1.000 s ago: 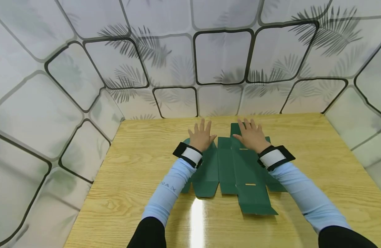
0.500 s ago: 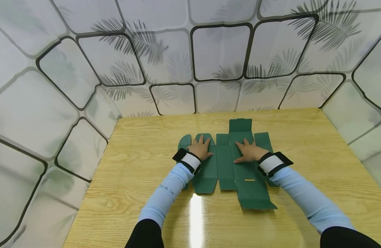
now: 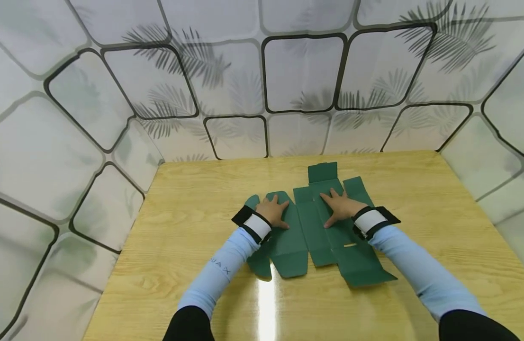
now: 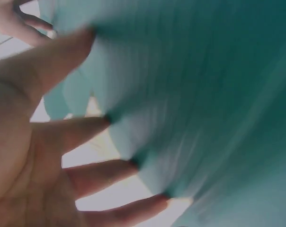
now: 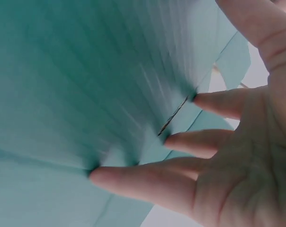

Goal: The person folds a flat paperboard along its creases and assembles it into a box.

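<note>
An unfolded green cardboard box [image 3: 319, 227] lies on the table, with creased panels, side flaps and narrow slots. On its left panel rests my left hand [image 3: 272, 211], fingers spread; the left wrist view shows the fingertips [image 4: 133, 163] of that hand touching the green surface. My right hand [image 3: 342, 207] lies on the wider right panel, thumb and fingers apart. In the right wrist view, its fingertips [image 5: 174, 139] press the cardboard beside a dark slot. Both hands cover part of the cardboard, and neither is curled round an edge.
The wooden table [image 3: 194, 237] extends around the cardboard on every side. Behind it and at both sides hang patterned curtains [image 3: 304, 76]. Glare [image 3: 267, 308] shines on the near part of the tabletop.
Both hands have come down and back onto the cardboard. Over the last half second the cardboard has turned counterclockwise: its far flap shifted left, its near end right, its left side nearer me.
</note>
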`<act>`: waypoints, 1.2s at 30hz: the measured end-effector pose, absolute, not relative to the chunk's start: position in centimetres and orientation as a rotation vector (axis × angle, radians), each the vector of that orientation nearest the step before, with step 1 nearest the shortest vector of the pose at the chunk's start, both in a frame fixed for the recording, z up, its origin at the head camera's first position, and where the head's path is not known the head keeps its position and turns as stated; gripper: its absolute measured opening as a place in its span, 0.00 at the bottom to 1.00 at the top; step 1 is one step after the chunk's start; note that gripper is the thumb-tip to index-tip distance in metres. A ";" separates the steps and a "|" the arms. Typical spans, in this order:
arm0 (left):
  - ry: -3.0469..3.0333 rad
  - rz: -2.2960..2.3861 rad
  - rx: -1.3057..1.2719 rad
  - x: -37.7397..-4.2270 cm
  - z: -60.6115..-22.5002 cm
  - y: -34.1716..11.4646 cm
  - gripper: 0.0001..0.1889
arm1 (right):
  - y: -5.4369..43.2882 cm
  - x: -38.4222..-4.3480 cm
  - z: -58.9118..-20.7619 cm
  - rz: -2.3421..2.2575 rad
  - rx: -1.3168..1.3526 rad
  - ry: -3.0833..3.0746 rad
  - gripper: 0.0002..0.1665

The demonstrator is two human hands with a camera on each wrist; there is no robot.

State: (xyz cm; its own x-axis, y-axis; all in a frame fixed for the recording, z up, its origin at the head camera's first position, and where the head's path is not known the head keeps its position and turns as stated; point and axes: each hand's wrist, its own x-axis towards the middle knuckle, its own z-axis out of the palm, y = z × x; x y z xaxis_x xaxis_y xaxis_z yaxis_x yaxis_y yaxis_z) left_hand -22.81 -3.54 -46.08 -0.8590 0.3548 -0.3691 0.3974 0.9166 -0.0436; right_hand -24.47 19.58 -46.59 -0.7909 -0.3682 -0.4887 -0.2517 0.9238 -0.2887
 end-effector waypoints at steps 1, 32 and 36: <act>2.701 -0.210 0.579 -22.4 -45.8 -3.6 0.46 | 19.6 -24.7 -46.6 -0.278 -0.448 2.508 0.65; 2.697 -0.950 0.968 -13.6 -47.9 2.7 0.54 | 10.9 -27.9 -47.3 -0.112 -0.833 2.384 0.55; 2.673 -0.931 0.873 -13.8 -47.8 4.2 0.51 | 10.1 -27.9 -47.7 -0.138 -0.976 2.359 0.56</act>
